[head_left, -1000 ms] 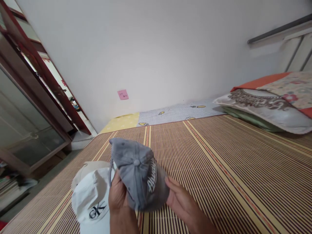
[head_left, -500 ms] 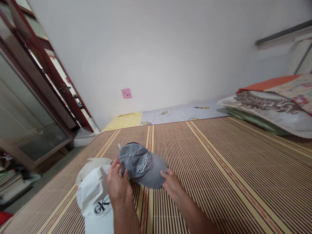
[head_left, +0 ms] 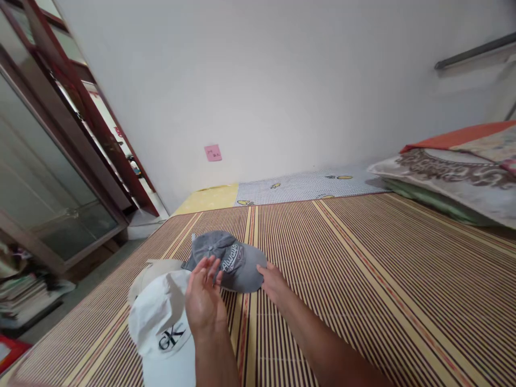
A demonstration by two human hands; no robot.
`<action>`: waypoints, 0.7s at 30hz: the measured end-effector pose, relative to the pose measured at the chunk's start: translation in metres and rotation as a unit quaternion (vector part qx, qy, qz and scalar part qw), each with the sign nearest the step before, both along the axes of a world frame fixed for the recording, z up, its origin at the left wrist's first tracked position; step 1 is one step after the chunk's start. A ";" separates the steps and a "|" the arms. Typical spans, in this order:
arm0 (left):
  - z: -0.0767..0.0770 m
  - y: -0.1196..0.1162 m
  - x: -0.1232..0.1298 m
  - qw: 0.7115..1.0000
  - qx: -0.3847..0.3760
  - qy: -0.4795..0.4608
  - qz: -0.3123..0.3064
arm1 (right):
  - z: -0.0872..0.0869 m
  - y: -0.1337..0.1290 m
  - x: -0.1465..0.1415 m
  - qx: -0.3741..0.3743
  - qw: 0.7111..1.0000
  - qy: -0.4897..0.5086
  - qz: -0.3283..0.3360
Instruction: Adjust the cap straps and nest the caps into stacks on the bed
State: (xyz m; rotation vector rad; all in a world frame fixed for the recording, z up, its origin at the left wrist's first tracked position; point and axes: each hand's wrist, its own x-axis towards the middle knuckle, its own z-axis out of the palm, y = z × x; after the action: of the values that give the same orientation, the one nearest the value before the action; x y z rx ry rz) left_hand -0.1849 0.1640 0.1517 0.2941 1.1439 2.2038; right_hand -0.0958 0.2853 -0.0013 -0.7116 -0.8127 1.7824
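Observation:
A grey cap [head_left: 245, 263] with white lettering is over the striped mat [head_left: 322, 258], its brim pointing right. My right hand [head_left: 273, 280] pinches the edge of that brim between thumb and fingers. In front of the cap's crown, my left hand [head_left: 205, 301] has its fingers apart and palm up, with nothing in it; whether its fingertips touch the cap is unclear. Just left of this hand lies a white cap [head_left: 157, 312] with black letters. A beige cap [head_left: 147, 277] is partly hidden behind the white one.
Pillows [head_left: 451, 174] with an orange cloth lie at the back right. A patterned sheet [head_left: 298, 185] runs along the wall, which bears a pink note [head_left: 213, 152]. At left are a glass-panelled door [head_left: 48, 172] and stacked papers [head_left: 24, 293].
The grey cap has moved slightly left and away, with my right hand still on its brim. My left hand has turned palm up, its fingers off the cap's side and in front of the crown.

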 end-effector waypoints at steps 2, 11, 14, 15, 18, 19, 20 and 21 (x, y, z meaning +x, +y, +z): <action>-0.002 0.002 0.003 1.000 0.001 0.005 -0.011 | 0.006 0.004 -0.003 -0.020 1.000 -0.021 0.003; -0.009 0.013 0.013 0.998 0.003 0.047 -0.036 | 0.031 -0.053 0.094 -0.008 0.987 -0.160 -0.027; -0.005 0.010 0.024 0.994 -0.008 0.101 -0.037 | 0.043 -0.094 0.170 0.028 0.980 -0.195 0.005; -0.003 0.007 0.027 0.992 -0.013 0.123 -0.036 | 0.045 -0.107 0.198 0.038 0.978 -0.207 0.009; 0.000 -0.010 0.019 0.981 -0.032 0.191 -0.006 | 0.038 -0.140 0.275 0.075 0.948 -0.301 -0.070; -0.001 -0.020 0.011 0.972 -0.048 0.231 0.016 | 0.030 -0.150 0.296 0.070 0.933 -0.329 -0.128; -0.003 -0.030 0.000 0.954 -0.069 0.284 0.061 | 0.020 -0.160 0.314 0.067 0.920 -0.348 -0.168; -0.006 -0.041 -0.014 0.926 -0.110 0.343 0.114 | 0.009 -0.168 0.327 0.062 0.906 -0.364 -0.206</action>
State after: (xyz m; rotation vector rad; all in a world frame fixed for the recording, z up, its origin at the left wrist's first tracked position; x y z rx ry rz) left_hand -0.1985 0.1230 0.1453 0.9260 1.8603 2.1925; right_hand 0.2312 0.1169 0.0079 -1.3855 -1.1430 1.0562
